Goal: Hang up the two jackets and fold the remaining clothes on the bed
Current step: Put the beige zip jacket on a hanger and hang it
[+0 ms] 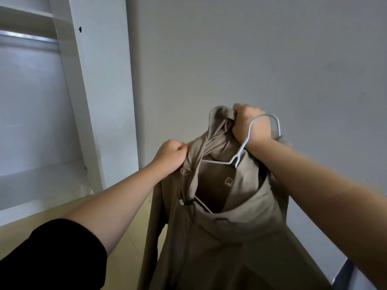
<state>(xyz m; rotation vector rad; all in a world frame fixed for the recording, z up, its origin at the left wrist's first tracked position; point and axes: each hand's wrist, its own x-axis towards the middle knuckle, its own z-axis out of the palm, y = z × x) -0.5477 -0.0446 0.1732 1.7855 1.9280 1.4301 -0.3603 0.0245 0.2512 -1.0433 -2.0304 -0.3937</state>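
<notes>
Hands gripped: left hand bunched the taupe hooded jacket, right hand its hood over the white wire hanger; silver wardrobe rail awaited.

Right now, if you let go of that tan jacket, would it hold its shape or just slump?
It would probably slump: the jacket bunches and creases where the left hand and right hand grip it. It looks thin, so likely light. The white hanger seems stiff and may keep the shoulders spread.

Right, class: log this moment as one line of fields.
stage: hanging first jacket | left hand: pinches jacket shoulder | right hand: grips hood and hanger | closet rail: bare in view
</notes>
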